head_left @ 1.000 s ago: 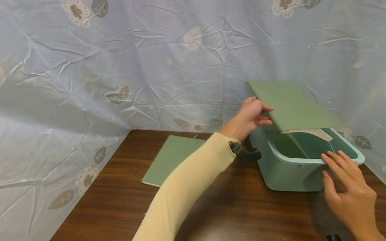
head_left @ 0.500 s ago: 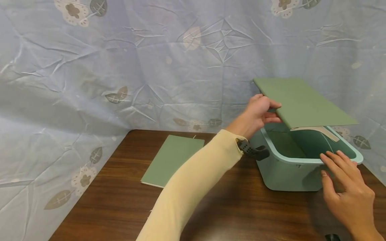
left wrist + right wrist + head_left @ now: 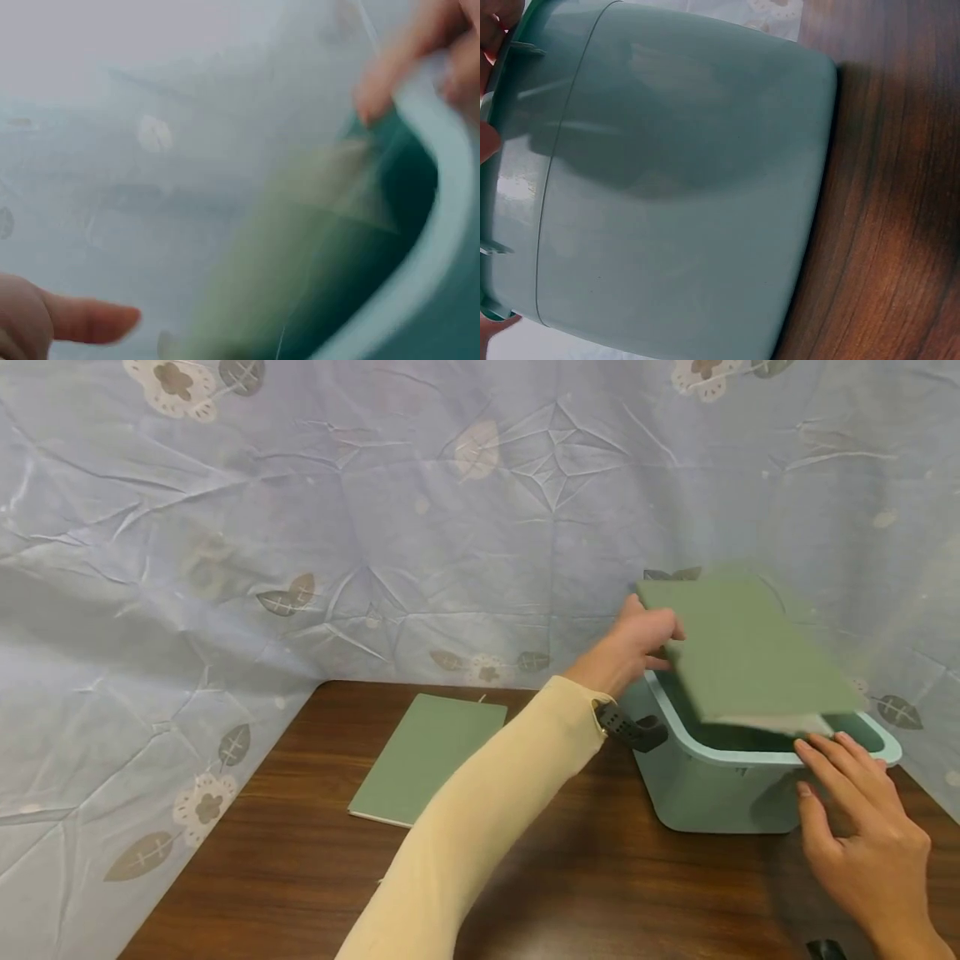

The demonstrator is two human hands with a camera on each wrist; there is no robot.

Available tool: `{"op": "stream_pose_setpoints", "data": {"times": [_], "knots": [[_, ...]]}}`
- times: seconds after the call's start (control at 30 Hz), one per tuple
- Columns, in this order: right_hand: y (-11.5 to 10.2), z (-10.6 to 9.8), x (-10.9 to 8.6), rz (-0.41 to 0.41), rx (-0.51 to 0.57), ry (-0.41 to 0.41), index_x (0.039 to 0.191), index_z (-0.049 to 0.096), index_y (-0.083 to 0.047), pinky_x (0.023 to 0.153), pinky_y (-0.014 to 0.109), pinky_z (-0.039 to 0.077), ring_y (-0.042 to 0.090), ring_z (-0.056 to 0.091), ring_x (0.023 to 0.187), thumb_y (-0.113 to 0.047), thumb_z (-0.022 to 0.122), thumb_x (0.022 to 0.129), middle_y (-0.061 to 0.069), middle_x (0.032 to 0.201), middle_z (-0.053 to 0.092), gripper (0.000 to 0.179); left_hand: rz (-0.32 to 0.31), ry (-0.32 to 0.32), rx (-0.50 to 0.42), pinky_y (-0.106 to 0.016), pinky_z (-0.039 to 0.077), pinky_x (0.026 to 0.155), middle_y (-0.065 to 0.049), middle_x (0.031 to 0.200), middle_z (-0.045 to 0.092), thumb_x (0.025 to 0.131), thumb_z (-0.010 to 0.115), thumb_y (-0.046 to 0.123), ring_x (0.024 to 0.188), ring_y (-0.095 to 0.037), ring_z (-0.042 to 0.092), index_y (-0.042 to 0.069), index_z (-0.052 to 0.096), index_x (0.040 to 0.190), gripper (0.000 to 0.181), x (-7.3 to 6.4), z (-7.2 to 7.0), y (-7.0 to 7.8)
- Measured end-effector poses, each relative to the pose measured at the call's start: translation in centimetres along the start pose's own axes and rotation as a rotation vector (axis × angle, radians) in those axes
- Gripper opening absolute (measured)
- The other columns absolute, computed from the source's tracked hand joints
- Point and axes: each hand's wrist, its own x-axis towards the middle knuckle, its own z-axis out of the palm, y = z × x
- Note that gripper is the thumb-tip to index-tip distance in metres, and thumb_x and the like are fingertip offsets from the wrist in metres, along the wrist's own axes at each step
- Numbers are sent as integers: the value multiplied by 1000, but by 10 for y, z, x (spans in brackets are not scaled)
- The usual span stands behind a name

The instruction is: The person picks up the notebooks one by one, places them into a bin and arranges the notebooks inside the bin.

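Observation:
Tilted above a green plastic bin (image 3: pixel 723 797) is a green notebook (image 3: pixel 757 652), blurred by motion. My left hand (image 3: pixel 633 639) is at its left edge, fingers partly hidden. In the left wrist view the thumb (image 3: pixel 94 319) sticks out straight, apart from the blurred notebook (image 3: pixel 262 255), whose lower end reaches into the bin. A thin string hangs by it. My right hand (image 3: pixel 870 839) holds the bin's near right rim, fingers over the top and thumb on the outside. In the right wrist view the bin's wall (image 3: pixel 682 187) fills most of the picture.
A second green notebook (image 3: pixel 427 760) lies on the brown wooden table (image 3: pixel 285 860), left of my sleeved left forearm. Behind the table hangs a pale patterned curtain (image 3: pixel 450 510). A dark strap (image 3: pixel 633 727) is around my left wrist.
The notebook first moved slightly right, then dropped and swung left, its near edge now lower over the bin. My left thumb drew back a little. My right hand stayed on the rim.

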Motion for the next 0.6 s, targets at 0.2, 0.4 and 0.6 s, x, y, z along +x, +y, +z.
{"op": "stream_pose_setpoints", "data": {"times": [0.2,0.4,0.6], "knots": [[-1,0,0,0,-7,0,128,67,-11,121,28,28,22,48,139,-27,55,94,8,136,63,40,-53,138,90,-49,40,112,-1,159,29,83,76,29,142,-26,38,19,21,157,92,2,-13,2],[0,1,1,-11,-4,2,128,67,-11,121,28,29,24,49,138,-29,55,95,9,135,63,40,-52,79,-9,-54,44,105,-1,151,39,85,73,36,133,-38,45,19,40,144,70,0,-20,2],[2,-1,1,1,-3,-6,129,67,-11,120,27,28,23,48,139,-28,55,95,9,136,63,40,-67,19,-37,-53,49,97,0,149,41,85,72,40,128,-42,48,23,46,141,63,-3,-26,1]]}}
